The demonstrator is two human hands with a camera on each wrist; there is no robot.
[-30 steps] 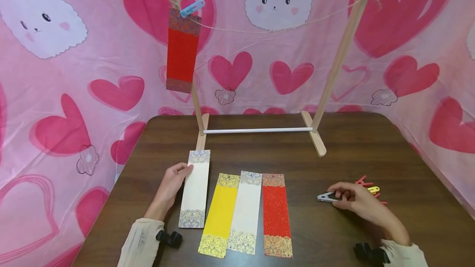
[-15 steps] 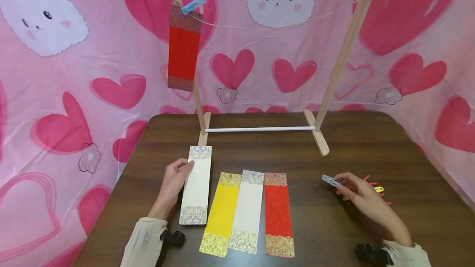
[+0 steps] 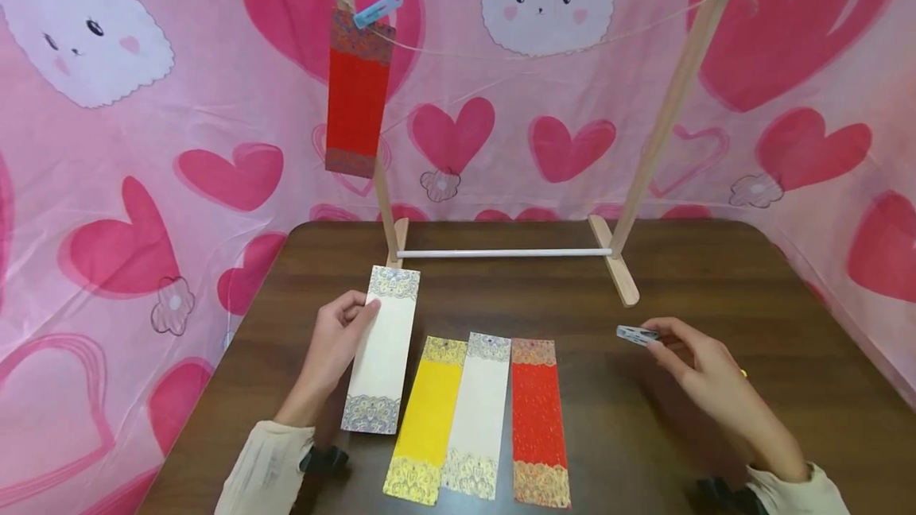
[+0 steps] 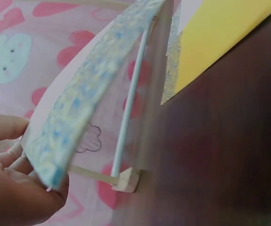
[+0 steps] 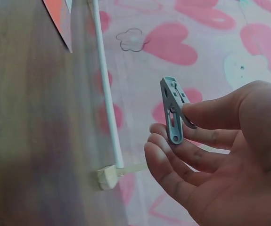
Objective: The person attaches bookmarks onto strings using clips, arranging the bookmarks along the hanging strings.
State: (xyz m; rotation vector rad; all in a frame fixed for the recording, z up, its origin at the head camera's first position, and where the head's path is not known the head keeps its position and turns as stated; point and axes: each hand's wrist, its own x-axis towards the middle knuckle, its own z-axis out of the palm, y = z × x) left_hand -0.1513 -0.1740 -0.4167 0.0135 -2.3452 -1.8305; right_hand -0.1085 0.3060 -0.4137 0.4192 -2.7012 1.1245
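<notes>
White oblong patterned card (image 3: 382, 350) pinched by left hand (image 3: 332, 340), far end leaning right; grey plastic clip (image 3: 634, 334) pinched by right hand (image 3: 707, 364), well apart.

Left grip (image 3: 339, 338), right grip (image 3: 707, 365) both pinching, well apart.

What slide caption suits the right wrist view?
Fingers of the right hand pinch a grey clothespin before a pink heart-print backdrop.

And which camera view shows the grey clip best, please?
The right wrist view. There the grey clip is large and close, held in the right hand, and its slots can be seen. The head view shows it only small; the left wrist view does not show it.
</notes>
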